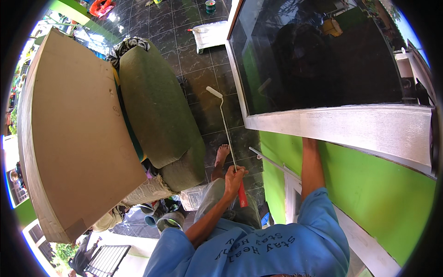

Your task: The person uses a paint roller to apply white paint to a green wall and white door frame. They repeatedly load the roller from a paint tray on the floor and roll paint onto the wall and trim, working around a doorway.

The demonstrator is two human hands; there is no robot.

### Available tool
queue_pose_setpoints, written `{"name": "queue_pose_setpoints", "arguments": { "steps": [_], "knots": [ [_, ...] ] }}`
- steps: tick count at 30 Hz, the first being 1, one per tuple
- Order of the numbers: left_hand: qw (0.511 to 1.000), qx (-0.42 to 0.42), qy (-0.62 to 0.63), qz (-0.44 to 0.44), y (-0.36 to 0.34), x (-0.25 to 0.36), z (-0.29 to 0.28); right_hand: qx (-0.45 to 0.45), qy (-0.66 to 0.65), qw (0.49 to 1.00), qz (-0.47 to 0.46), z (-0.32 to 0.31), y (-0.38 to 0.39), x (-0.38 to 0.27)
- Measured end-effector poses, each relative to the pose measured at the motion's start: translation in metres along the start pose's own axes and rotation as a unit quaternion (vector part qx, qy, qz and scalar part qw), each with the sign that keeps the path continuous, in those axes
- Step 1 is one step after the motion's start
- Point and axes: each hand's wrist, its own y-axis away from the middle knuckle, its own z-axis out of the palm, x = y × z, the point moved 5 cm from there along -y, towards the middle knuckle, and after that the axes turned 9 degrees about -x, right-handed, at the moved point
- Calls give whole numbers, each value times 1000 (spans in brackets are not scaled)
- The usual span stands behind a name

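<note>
My left hand is closed round a paint roller at its red handle. The roller's long thin rod reaches forward over the dark floor tiles, ending in a narrow white sleeve. My right forearm reaches up beside the green wall and disappears behind the lower white rail of an open, dark-glazed window; the hand is hidden. A white paint tray with a small brush at its edge lies farther forward on the floor. My bare foot stands below the roller's rod.
At left, a large beige board stands beside bulky green padded furniture. Buckets and bundles lie behind me. A paint can and an orange ring-shaped object are on the far floor. A metal rack is at lower left.
</note>
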Motion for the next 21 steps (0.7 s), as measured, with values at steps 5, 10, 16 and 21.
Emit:
{"name": "queue_pose_setpoints", "arguments": {
  "steps": [5,10,16,21],
  "knots": [
    [999,2,-33,-1,13,8,0,-2,-78,997,22,-1,0,-5],
    [999,14,-38,-23,29,35,11,-22,-181,982,47,8,0,-14],
    [1000,-7,-19,15,34,21,8,-61,-302,948,83,27,6,-26],
    [998,-20,55,39,39,8,10,-92,-372,918,105,44,8,-37]
  ]
}}
